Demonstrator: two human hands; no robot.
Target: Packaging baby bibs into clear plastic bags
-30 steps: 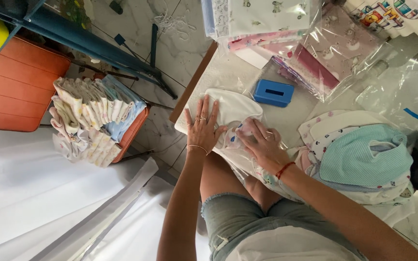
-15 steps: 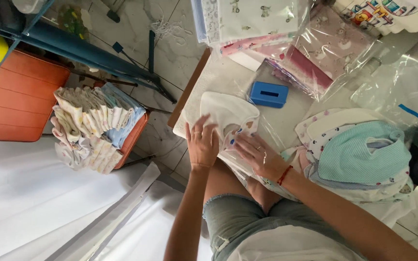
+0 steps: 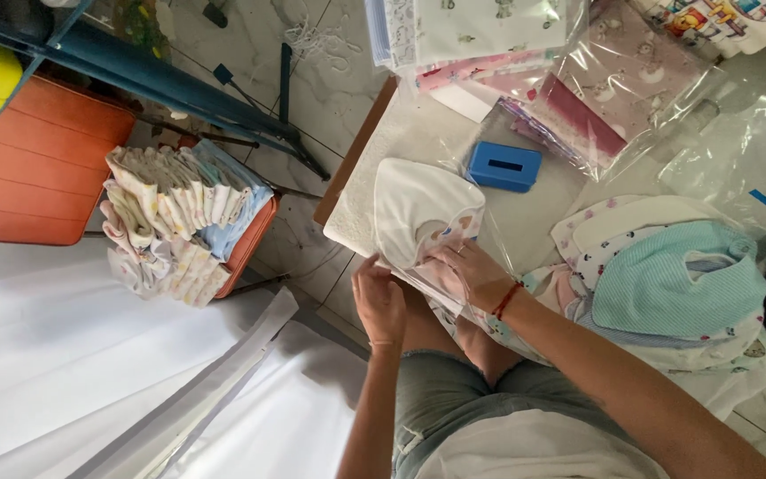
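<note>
My right arm comes in from the lower right, bent across my lap, a red cord at the wrist, and my right hand (image 3: 465, 273) lies knuckles-up at the near edge of the white table (image 3: 534, 217) with the fingers curled together onto the white bib (image 3: 420, 206), pinching its lower edge inside a clear plastic sleeve (image 3: 489, 248). My left forearm rises straight from below; my left hand (image 3: 378, 300) sits just beside the right one at the table's edge, fingers bent and close together, the tips gripping the sleeve's near corner. The bib lies flat near the table's left corner, its printed patch toward my right hand. Largest among the packed goods, a heap of clear bags with pink and maroon cloth (image 3: 613, 98) fills the far side of the table, next to a flat bagged white pack with small prints (image 3: 480, 31). To the right lies a stack of bibs topped by a teal one (image 3: 676, 284). A small blue rectangular box (image 3: 504, 167) with a slot sits just beyond the white bib.
</note>
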